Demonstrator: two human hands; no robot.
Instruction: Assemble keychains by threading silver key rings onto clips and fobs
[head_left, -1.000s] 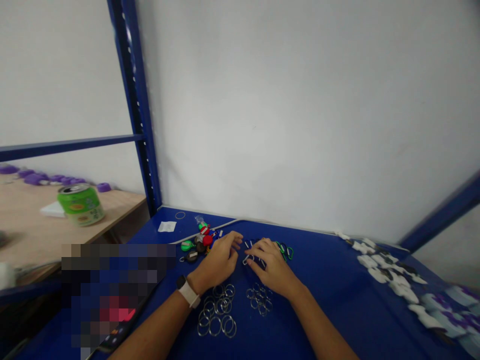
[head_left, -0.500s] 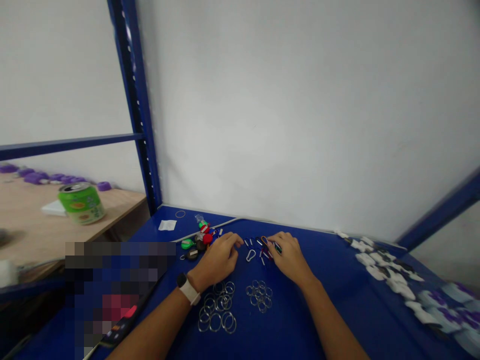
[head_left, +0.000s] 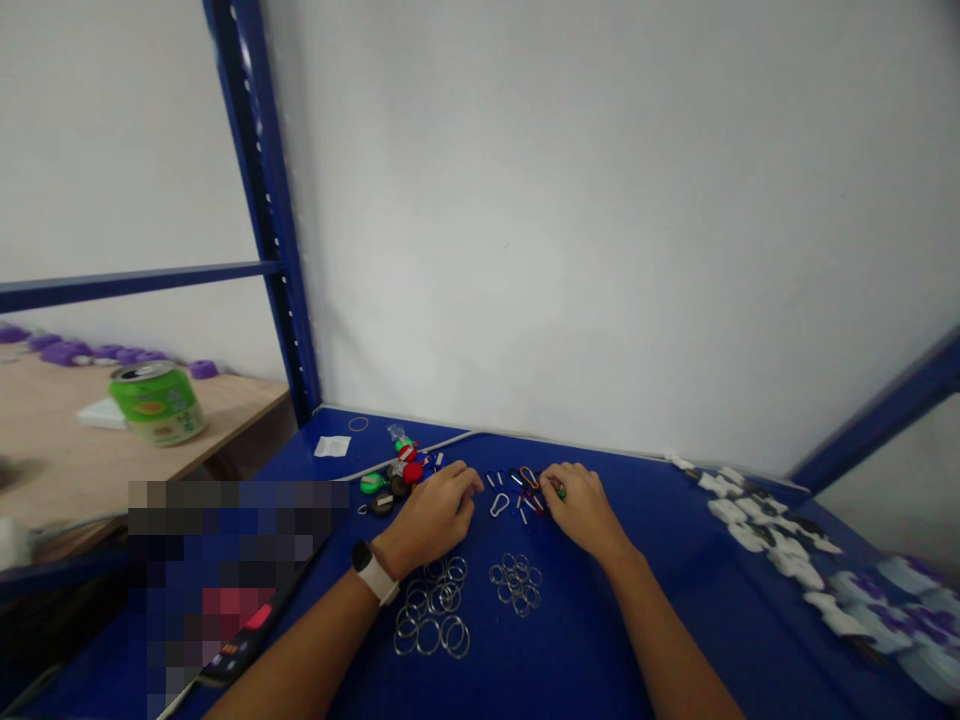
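Note:
My left hand point(head_left: 433, 516) rests on the blue table point(head_left: 660, 620), fingers curled loosely, beside a cluster of small carabiners point(head_left: 517, 493) in silver, red and orange. A white watch sits on that wrist. My right hand point(head_left: 583, 508) lies just right of the carabiners, its fingertips bent down onto a green one. Two heaps of metal split rings lie nearer to me: larger rings point(head_left: 435, 612) under my left wrist and smaller rings point(head_left: 515, 582) between my forearms. Round red, green and black key fobs point(head_left: 391, 481) lie left of my left hand.
A blue shelf post point(head_left: 266, 220) rises at the table's back left corner. On a wooden table to the left stands a green can point(head_left: 156, 404), with purple pieces behind it. White and purple parts point(head_left: 795, 555) lie in a row along the right side. A small white packet point(head_left: 332, 446) lies near the post.
My right hand has moved right and away from the silver carabiner, uncovering the coloured carabiners. My left hand has stayed put.

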